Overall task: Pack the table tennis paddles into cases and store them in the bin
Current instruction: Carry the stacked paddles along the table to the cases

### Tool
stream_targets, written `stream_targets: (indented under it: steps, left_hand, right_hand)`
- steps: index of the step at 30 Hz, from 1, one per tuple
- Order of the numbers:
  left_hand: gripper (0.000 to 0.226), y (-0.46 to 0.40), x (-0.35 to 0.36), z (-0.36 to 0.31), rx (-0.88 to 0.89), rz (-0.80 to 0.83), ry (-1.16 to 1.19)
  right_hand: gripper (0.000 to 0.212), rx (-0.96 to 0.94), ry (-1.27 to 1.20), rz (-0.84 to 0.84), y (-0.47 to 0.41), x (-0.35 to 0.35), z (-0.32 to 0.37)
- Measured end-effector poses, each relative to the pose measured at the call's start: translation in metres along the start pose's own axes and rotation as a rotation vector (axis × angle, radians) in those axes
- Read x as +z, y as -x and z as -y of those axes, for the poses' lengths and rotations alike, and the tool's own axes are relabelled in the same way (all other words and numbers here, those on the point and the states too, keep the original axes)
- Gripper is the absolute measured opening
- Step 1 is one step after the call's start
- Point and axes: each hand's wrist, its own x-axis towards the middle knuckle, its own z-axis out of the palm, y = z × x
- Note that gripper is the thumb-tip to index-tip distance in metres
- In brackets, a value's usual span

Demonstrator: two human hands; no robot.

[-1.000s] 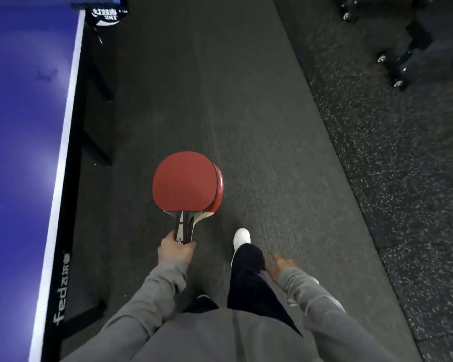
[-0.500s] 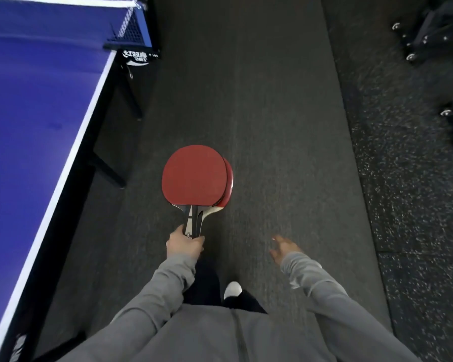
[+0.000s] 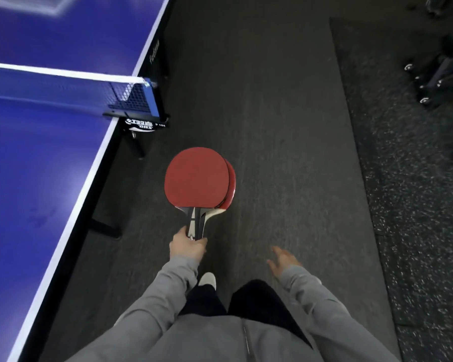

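The left hand (image 3: pixel 188 246) is clamped around the handles of 2 stacked paddles (image 3: pixel 198 177), red faces up, held out over the dark floor (image 3: pixel 272 126). The right hand (image 3: pixel 283 259) hangs apart, fingers loose, holding nothing. Left of the paddles stands the blue desk (image 3: pixel 37 165), its net (image 3: pixel 89 92) stretched across farther off.

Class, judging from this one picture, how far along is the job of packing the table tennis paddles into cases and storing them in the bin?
Done: two red rubber-faced paddles are gathered, stacked together. In hand: the left hand grips both handles beside the blue table tennis table; the right hand hangs relaxed and holds nothing. Left: no case or bin is in view, so casing and storing remain.
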Motion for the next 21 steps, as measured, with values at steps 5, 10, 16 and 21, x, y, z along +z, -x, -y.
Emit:
stream_targets:
  steps: [5, 10, 16, 21]
  left_hand:
    - [0.014, -0.055, 0.021, -0.073, 0.001, 0.006, 0.026]
    - [0.020, -0.116, 0.053, -0.149, -0.028, -0.055, 0.054]
    - [0.016, -0.175, 0.084, -0.242, -0.112, -0.137, 0.137]
    - [0.014, -0.221, 0.084, -0.300, -0.174, -0.203, 0.262]
  right_hand:
    - [0.051, -0.067, 0.019, -0.033, -0.070, -0.071, 0.031]
    - [0.051, -0.105, 0.056, -0.027, -0.157, -0.152, 0.039]
    - [0.051, -0.106, 0.181, 0.001, -0.250, -0.267, 0.038]
    - [0.054, -0.126, 0.301, 0.042, -0.311, -0.340, 0.068]
